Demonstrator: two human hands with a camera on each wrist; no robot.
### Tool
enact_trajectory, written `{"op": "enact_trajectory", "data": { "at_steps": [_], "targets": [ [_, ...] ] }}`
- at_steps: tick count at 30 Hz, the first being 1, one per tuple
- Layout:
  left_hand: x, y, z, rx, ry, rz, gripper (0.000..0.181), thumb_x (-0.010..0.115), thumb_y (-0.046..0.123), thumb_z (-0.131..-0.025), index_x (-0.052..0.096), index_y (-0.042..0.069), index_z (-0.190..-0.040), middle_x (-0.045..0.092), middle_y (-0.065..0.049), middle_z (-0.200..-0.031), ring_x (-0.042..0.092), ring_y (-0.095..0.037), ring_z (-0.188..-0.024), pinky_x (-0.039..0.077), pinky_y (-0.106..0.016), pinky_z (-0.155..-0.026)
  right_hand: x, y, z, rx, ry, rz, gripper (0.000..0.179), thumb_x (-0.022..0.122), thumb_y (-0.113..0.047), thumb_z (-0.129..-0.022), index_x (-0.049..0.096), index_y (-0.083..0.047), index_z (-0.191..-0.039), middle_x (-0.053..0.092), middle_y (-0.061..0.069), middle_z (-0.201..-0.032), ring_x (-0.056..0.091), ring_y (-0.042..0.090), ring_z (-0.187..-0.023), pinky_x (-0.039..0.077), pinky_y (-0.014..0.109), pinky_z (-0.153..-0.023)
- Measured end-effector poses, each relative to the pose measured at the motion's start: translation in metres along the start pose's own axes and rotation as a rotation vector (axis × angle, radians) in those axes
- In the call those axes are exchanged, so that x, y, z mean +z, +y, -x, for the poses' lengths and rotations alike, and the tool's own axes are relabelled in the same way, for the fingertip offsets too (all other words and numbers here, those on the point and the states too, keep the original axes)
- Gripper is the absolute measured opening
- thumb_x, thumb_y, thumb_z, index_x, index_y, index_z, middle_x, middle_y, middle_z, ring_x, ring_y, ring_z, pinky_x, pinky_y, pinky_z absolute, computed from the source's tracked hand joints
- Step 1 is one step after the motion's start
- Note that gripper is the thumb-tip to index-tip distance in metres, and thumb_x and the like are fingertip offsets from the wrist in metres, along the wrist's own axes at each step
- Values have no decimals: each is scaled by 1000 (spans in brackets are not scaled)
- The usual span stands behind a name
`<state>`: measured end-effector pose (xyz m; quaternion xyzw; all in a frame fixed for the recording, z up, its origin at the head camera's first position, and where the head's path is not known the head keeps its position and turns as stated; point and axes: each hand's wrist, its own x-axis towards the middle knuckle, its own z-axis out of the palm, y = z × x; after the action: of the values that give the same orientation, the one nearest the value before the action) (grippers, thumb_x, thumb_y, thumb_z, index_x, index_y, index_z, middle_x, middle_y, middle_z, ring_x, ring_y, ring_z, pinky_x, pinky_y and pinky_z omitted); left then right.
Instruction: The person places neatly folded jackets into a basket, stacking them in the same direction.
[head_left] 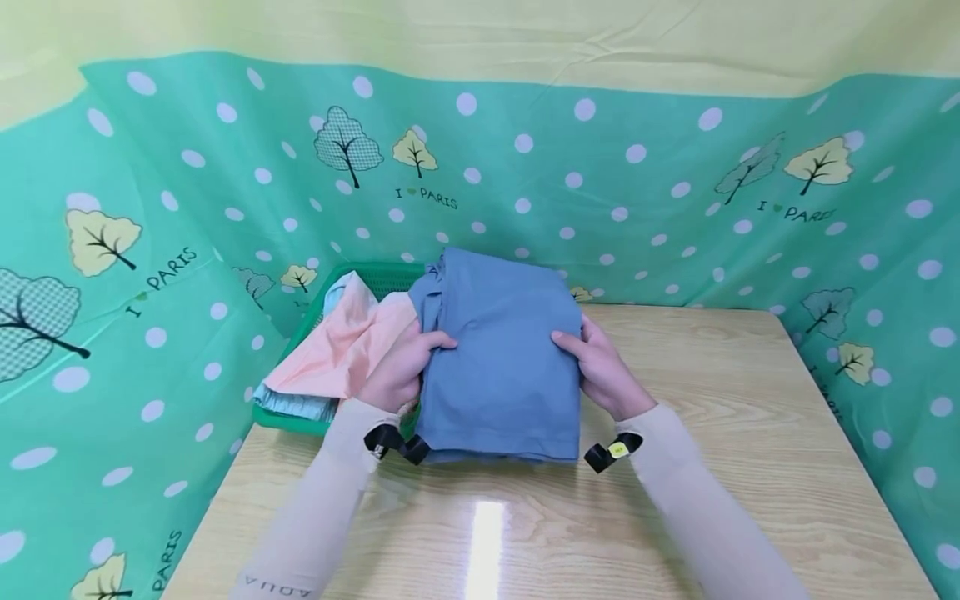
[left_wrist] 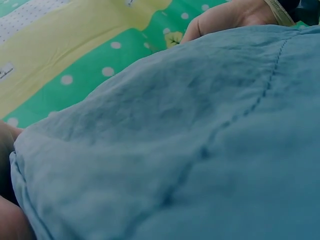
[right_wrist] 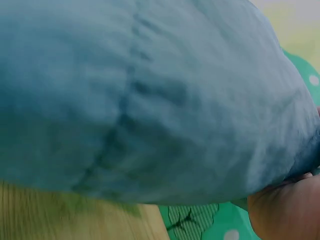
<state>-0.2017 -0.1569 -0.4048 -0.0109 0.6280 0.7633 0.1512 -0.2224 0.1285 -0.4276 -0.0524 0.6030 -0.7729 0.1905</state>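
A folded blue garment point(head_left: 506, 358) hangs between both hands in the middle of the head view, above the table. My left hand point(head_left: 401, 367) grips its left side, thumb on the front face. On the opposite side the right hand point(head_left: 603, 371) pinches the edge, also with the thumb in front. Fingers behind the cloth are mostly hidden. Close up, the blue fabric point(left_wrist: 150, 135) with a stitched seam fills most of the left wrist view. The right wrist view likewise shows mostly the garment point(right_wrist: 200, 125), with part of the hand point(right_wrist: 287, 210) at its lower right.
A green plastic basket point(head_left: 292, 421) stands at the left, partly behind the left hand and garment. In it lie a pink cloth point(head_left: 337, 350) and a light blue cloth point(head_left: 300, 406). The wooden table point(head_left: 720, 417) ends at a green dotted curtain point(head_left: 645, 192) at back and sides.
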Motion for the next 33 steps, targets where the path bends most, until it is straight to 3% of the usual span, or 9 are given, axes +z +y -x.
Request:
{"op": "enact_trajectory", "data": {
  "at_steps": [7, 13, 15, 20, 24, 28, 33],
  "targets": [
    [-28, 24, 8, -23, -68, 10, 90, 61, 3, -92, 13, 28, -164, 22, -1, -169, 28, -25, -152, 25, -45, -127, 27, -8, -15, -19, -36, -38, 65, 50, -13, -107, 18, -17, -163, 29, 11, -166, 35, 32, -148, 30, 51, -123],
    [-54, 42, 12, -50, -92, -27, 99, 59, 0, -94, -3, 32, -165, 6, 0, -173, 19, -26, -155, 21, -45, -128, 50, -10, -30, -14, -21, -77, 60, 51, -11, -106, 25, -15, -160, 34, 11, -163, 39, 31, -145, 32, 49, -123],
    [-61, 49, 14, -41, -87, -62, 100, 58, -1, -94, -5, 33, -164, 6, -1, -172, 20, -26, -154, 26, -42, -125, 58, -11, -33, -11, -14, -86, 57, 51, -10, -106, 28, -13, -158, 36, 12, -161, 42, 31, -143, 34, 49, -121],
    [-75, 74, 22, -33, -68, -115, 89, 57, -3, -95, 9, 29, -163, 20, -6, -165, 34, -25, -144, 45, -28, -108, 81, -16, -41, -28, -9, -107, 55, 50, -8, -105, 30, -10, -156, 40, 15, -157, 46, 31, -140, 38, 48, -119],
    [-85, 91, 28, -34, -53, -172, 86, 57, -2, -96, 10, 25, -164, 21, -10, -166, 36, -27, -144, 51, -24, -99, 98, -16, -49, -33, -5, -126, 53, 51, -6, -105, 30, -8, -154, 41, 15, -156, 46, 32, -140, 38, 47, -119],
    [-98, 97, 26, -64, -43, -227, 90, 57, -1, -97, 3, 22, -165, 15, -14, -169, 32, -31, -147, 52, -24, -98, 111, -8, -61, -29, 11, -120, 54, 51, -5, -104, 30, -7, -153, 40, 15, -157, 44, 32, -143, 36, 46, -121],
    [-120, 91, 16, -108, -36, -252, 94, 55, -3, -97, -5, 23, -165, 9, -16, -170, 27, -33, -149, 54, -22, -93, 125, 9, -79, -10, 32, -102, 54, 51, -3, -103, 30, -5, -154, 37, 16, -159, 40, 33, -146, 34, 48, -123]
  ]
}}
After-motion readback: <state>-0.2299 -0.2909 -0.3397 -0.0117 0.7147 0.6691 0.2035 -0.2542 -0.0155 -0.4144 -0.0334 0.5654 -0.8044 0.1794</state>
